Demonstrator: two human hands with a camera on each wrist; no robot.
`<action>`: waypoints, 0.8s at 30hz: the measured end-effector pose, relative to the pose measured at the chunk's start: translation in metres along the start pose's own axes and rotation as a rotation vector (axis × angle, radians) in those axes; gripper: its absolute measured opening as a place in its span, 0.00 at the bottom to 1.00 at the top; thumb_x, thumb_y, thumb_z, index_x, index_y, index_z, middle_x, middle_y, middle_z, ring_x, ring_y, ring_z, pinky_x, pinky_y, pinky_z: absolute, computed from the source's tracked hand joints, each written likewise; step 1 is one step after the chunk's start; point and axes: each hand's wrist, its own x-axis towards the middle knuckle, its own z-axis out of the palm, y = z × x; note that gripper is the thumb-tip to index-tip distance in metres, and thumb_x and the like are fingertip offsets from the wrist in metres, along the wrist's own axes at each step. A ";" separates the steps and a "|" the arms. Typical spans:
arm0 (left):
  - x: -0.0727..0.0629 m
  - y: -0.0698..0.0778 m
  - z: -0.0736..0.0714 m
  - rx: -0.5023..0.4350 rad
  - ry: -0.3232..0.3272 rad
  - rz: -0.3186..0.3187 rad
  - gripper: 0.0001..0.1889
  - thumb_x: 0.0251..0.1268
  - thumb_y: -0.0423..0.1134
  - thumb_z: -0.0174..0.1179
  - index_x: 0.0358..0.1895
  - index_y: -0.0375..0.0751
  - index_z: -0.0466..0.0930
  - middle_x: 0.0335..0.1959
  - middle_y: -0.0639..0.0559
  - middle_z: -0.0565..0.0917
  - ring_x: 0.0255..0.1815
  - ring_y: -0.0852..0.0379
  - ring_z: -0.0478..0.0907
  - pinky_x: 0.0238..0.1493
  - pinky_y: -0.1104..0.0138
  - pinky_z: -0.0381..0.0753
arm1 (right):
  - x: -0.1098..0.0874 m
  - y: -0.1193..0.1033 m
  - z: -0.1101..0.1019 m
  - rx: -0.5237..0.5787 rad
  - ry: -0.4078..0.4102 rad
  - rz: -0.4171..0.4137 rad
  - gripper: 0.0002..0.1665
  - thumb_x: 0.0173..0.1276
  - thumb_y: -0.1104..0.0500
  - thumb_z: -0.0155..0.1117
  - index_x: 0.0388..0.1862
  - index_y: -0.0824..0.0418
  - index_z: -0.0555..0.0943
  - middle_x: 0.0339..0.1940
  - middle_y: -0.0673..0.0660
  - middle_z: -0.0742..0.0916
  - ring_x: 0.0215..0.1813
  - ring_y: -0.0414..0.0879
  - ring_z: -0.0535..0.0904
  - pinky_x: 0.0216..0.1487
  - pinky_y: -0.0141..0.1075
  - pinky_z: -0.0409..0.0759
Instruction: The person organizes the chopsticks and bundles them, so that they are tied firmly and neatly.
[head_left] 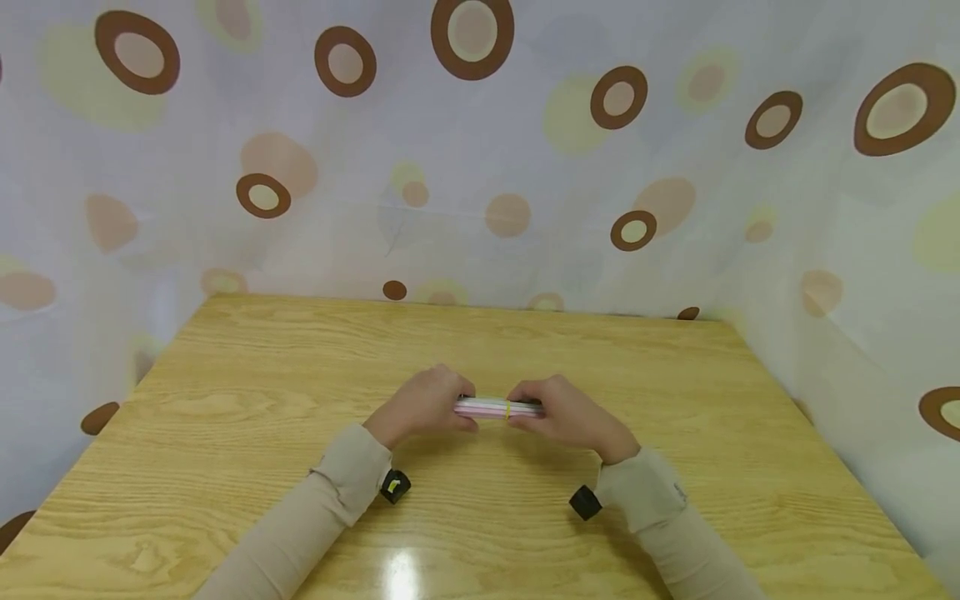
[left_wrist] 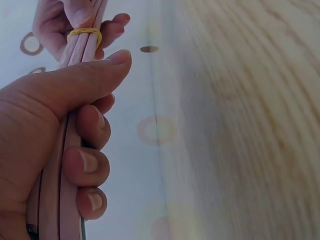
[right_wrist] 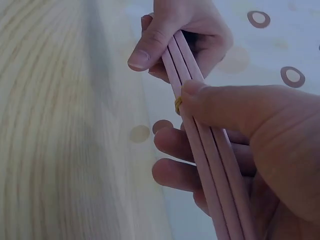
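Both hands hold a bundle of long, slim, pencil-like pink sticks point(head_left: 486, 407), level above the table in the head view. A yellow rubber band point(left_wrist: 85, 33) wraps the bundle nearer its right end. My left hand point(head_left: 426, 406) grips the left end, thumb over the top and fingers curled beneath, as the left wrist view shows. On the other end is my right hand point(head_left: 572, 414). Its thumb point(right_wrist: 215, 105) presses on the sticks right beside the band, with the fingers behind them. The palms hide both ends of the bundle.
A light wood-grain table point(head_left: 300, 350) spreads under the hands. Behind it and at both sides hangs a pale curtain point(head_left: 510, 150) with brown and beige circles. A small black device point(head_left: 395, 486) sits at the left wrist, another black device point(head_left: 586, 502) at the right.
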 end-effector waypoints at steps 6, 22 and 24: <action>0.001 0.003 0.001 0.009 0.001 0.009 0.12 0.49 0.46 0.74 0.29 0.43 0.83 0.24 0.56 0.82 0.22 0.65 0.72 0.27 0.71 0.72 | 0.002 -0.004 0.005 -0.006 0.013 -0.022 0.10 0.65 0.61 0.66 0.43 0.63 0.82 0.34 0.53 0.87 0.24 0.31 0.71 0.29 0.28 0.75; 0.002 0.010 0.007 0.030 -0.037 -0.013 0.12 0.48 0.46 0.75 0.27 0.43 0.83 0.23 0.58 0.81 0.23 0.63 0.71 0.29 0.69 0.72 | 0.004 -0.015 0.016 -0.027 -0.008 -0.047 0.11 0.64 0.61 0.67 0.44 0.63 0.81 0.29 0.51 0.84 0.22 0.30 0.64 0.26 0.26 0.69; 0.003 0.010 0.007 0.032 -0.037 -0.017 0.12 0.48 0.46 0.75 0.28 0.43 0.83 0.24 0.57 0.81 0.24 0.63 0.72 0.30 0.69 0.73 | 0.004 -0.016 0.016 -0.023 -0.003 -0.040 0.11 0.64 0.61 0.67 0.44 0.63 0.82 0.29 0.51 0.85 0.21 0.30 0.64 0.26 0.26 0.69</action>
